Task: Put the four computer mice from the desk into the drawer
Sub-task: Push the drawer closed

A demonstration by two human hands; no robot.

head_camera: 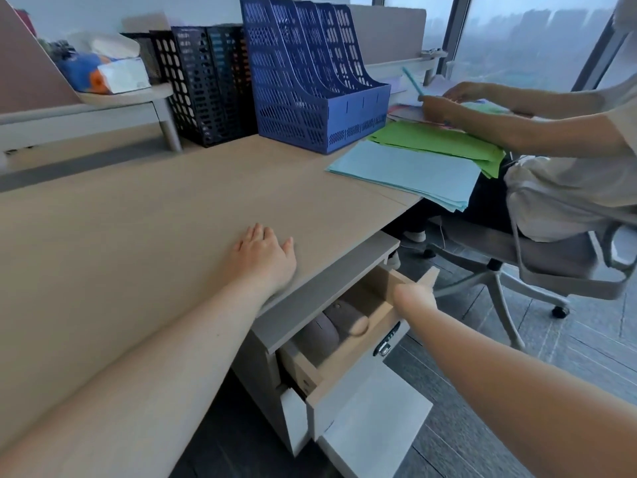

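Observation:
The wooden drawer [348,357] under the desk edge stands partly pulled out. Two grey-mauve computer mice lie inside it, one [341,310] further back and one [319,331] nearer; the rest of the drawer's inside is hidden by the desk lip. My right hand [412,300] grips the drawer's front panel, thumb inside over the rim, fingers hidden behind it. My left hand [263,257] lies flat on the desk [155,243] near its edge, fingers spread, holding nothing. I see no mouse on the desk top.
A blue file rack [310,81] and a black one [206,84] stand at the back. Blue papers [406,170] and green papers [437,141] lie at the right, where another person sits on an office chair [558,267]. Below the drawer a white cabinet door [372,426] hangs open.

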